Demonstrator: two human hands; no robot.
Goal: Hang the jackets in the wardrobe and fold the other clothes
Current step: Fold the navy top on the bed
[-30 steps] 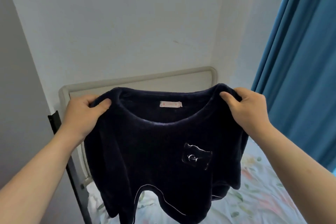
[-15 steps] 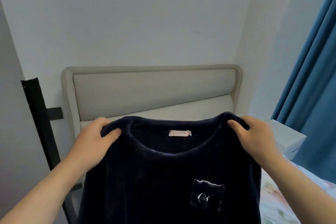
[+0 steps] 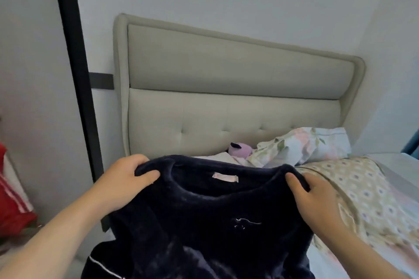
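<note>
Head view. Navy top [image 3: 204, 222] held up by both shoulders, neckline uppermost, front toward the camera. Pink label [image 3: 225, 177] showing inside the back of the collar, midway between the two grips. White stitching [image 3: 247, 223] on the chest, nearer the right grip. White piping [image 3: 102, 265] low on the left side.

Left hand [image 3: 122, 181]: clenched on the top's left shoulder, thumb [image 3: 149, 175] laid across the front of the fabric beside the collar, fingers curled over the seam and behind.

Right hand [image 3: 317, 197]: pinching the top's right shoulder, thumb [image 3: 292, 179] on the front pointing at the collar, fingers on the far side of the cloth's edge.

Collar stretched loosely between the grips, sagging in the middle. Body of the top hanging down below both wrists and running out of the bottom of the frame. Cannot tell whether the hem touches the bed.

Behind the top: grey padded headboard [image 3: 226, 88] against a pale wall. Purple plush [image 3: 240, 149] and floral pillow [image 3: 301, 147] at its foot, just past the collar. Patterned quilt [image 3: 362, 199] to the right, under the right forearm. Black post [image 3: 77, 75] left of the headboard. Red cloth [image 3: 11, 199] at the left edge. Sliver of blue curtain [image 3: 413, 142] at the right edge.
</note>
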